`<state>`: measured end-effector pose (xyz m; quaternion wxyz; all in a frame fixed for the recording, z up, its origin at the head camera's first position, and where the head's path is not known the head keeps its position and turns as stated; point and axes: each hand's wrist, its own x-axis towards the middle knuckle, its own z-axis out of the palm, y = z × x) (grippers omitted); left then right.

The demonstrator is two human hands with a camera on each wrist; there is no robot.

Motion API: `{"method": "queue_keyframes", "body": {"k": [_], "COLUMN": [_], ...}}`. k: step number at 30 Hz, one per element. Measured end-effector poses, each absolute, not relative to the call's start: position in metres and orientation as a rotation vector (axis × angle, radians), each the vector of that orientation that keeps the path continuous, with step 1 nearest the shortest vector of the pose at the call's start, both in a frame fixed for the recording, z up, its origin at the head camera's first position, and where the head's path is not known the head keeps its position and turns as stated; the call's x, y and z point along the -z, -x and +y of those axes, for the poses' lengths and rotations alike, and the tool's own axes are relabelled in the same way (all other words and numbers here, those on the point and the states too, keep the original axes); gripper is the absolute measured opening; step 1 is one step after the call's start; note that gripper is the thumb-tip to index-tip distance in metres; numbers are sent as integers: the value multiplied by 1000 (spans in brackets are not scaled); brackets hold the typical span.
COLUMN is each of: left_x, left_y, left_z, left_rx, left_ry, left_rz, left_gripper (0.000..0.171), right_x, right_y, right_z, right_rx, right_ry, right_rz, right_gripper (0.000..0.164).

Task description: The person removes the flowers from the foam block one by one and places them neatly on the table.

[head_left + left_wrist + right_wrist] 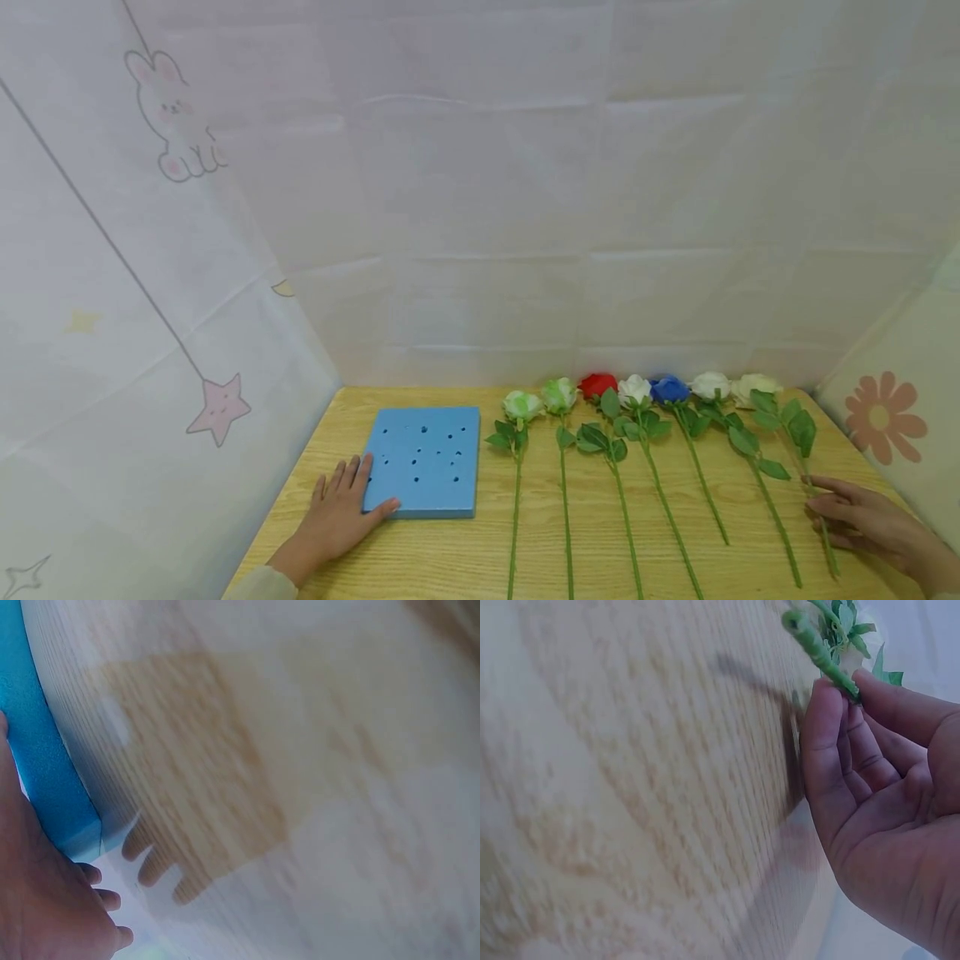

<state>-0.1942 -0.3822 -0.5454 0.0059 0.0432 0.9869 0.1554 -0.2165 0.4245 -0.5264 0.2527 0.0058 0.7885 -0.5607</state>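
Note:
A blue foam block (441, 496) with small holes in its top lies on the left part of the table. Spread over its left edge and front corner, my left hand (341, 510) rests with straight fingers. At the far right, my right hand (862, 512) pinches the green stem (814, 649) of the cream artificial rose (752, 389) between thumb and fingers. The stem's cut end points toward the right wrist camera. In the left wrist view, the side of the blue foam block (56, 772) shows beside the left hand (45, 892).
Left of the cream rose lie a white rose (708, 385), a blue rose (669, 389), another white rose (633, 391), a red rose (597, 385) and two green-white roses (522, 406). All lie on the wooden table (420, 558). A pale cloth wall (480, 300) stands behind.

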Motion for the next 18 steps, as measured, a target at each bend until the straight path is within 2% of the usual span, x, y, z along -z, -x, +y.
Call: {"method": "queue_keyframes", "body": {"k": [6,12,18], "left_x": [547,544,542], "left_y": [195,192,194], "left_z": [-383,-384,-387], "left_rx": [-479,-505,-444], "left_ry": [-140,-148,-168], "left_rz": [3091,3087,3124], "left_gripper": [109,107,109], "right_x": [527,528,519], "right_y": [214,209,208], "right_z": [416,408,401], "right_rx": [1480,1389,1228], "right_ry": [-96,-180,-143], "right_rz": [2218,2396,2550], "right_gripper": [87,80,77]}}
